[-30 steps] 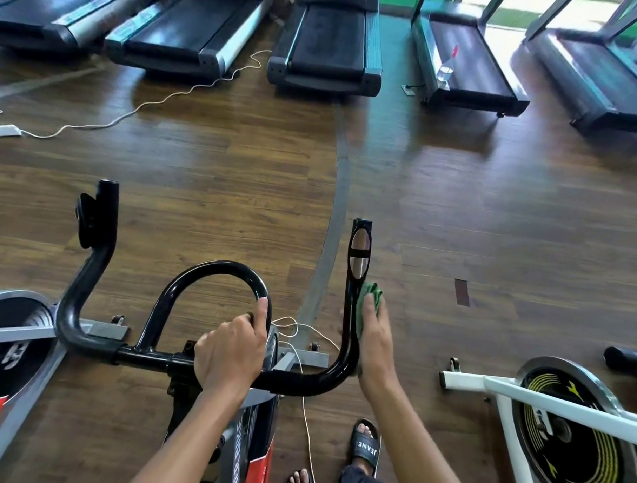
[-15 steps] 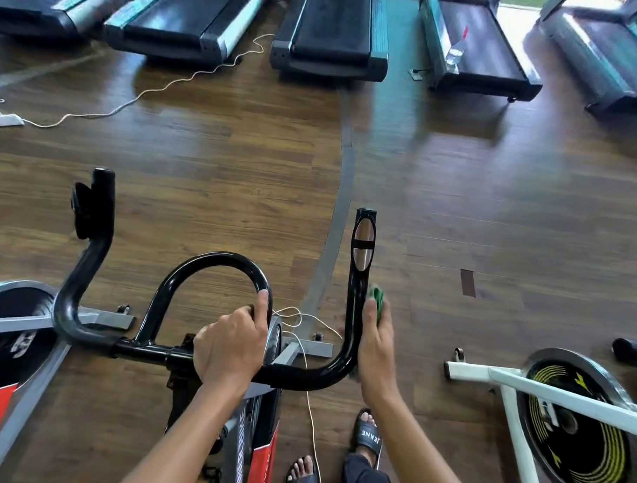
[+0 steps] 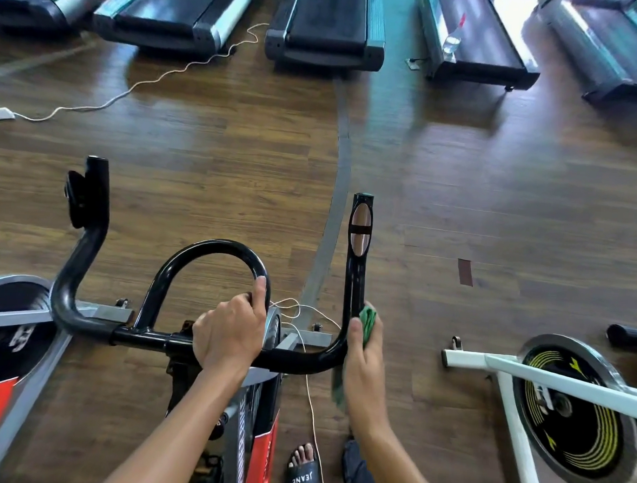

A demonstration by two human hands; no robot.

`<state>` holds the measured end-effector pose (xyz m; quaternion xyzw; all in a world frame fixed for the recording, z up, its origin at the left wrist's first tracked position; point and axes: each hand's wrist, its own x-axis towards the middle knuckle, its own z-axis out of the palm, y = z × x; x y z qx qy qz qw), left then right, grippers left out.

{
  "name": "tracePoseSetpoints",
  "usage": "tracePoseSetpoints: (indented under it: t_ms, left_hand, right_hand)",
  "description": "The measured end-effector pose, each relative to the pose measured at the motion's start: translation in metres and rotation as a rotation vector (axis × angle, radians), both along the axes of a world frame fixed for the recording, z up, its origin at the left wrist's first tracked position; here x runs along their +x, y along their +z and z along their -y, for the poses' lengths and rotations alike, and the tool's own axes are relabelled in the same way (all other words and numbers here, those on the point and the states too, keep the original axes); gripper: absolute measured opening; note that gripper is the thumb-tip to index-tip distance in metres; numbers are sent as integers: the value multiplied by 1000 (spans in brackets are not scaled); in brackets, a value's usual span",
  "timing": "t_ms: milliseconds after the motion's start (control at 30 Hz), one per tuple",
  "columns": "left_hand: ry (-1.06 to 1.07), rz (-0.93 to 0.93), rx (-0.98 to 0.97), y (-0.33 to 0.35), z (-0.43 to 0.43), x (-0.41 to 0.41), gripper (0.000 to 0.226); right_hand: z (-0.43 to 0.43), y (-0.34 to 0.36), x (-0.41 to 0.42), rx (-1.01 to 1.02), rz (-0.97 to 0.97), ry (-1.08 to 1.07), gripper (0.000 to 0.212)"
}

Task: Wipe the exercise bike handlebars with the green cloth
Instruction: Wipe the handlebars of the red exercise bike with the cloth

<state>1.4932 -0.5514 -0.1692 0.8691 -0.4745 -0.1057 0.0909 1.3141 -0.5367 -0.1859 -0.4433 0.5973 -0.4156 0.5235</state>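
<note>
The black handlebars (image 3: 87, 315) of an exercise bike fill the lower middle of the head view, with two upright horns and a curved centre loop. My left hand (image 3: 229, 332) grips the crossbar where the loop's right leg meets it. My right hand (image 3: 365, 356) presses the green cloth (image 3: 369, 322) against the outer side of the right horn, low near its bend. Part of the cloth hangs down below my palm. The horn's top, with an oval metal sensor (image 3: 360, 228), is bare.
Another bike's white frame and black-and-yellow flywheel (image 3: 572, 416) stand at the lower right; a bike's flywheel is at the lower left. Several treadmills (image 3: 326, 26) line the far side of the wooden floor. A white cable (image 3: 149, 80) trails across the floor. A sandalled foot (image 3: 301, 467) is below.
My right hand with the green cloth has slid down the right horn toward its bend. My left hand has kept its grip. The camera has tilted slightly downward.
</note>
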Motion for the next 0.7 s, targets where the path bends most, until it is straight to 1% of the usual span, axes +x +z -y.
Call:
tracePoseSetpoints:
  t_ms: [67, 133, 200, 267, 333, 467, 533, 600, 633, 700]
  left_hand:
    - [2, -1, -9, 2, 0, -1, 83]
    - [0, -7, -11, 4, 0, -2, 83]
    - [1, -6, -14, 5, 0, -2, 83]
    - [9, 5, -7, 6, 0, -1, 83]
    - [9, 21, -5, 5, 0, -3, 86]
    - [19, 42, 0, 4, 1, -4, 87]
    - [22, 40, 2, 5, 0, -4, 86]
    - [6, -41, -24, 9, 0, -2, 77]
    - [1, -140, -69, 11, -1, 2, 68]
    - [-5, -393, -222, 14, 1, 14, 45]
  right_hand:
    - [1, 12, 3, -13, 11, 5, 53]
    - [44, 21, 8, -45, -77, 7, 54]
    - [99, 30, 12, -62, -169, 36, 60]
    - [128, 31, 14, -77, -198, 57, 65]
    - [117, 27, 13, -53, -169, 49, 65]
    - [30, 20, 11, 46, -85, -30, 55]
    - [-1, 19, 12, 105, -61, -29, 57]
    - [-12, 23, 5, 72, -135, -13, 56]
    - [-13, 27, -1, 25, -197, 4, 54]
    - [-17, 38, -15, -126, -376, 61, 50]
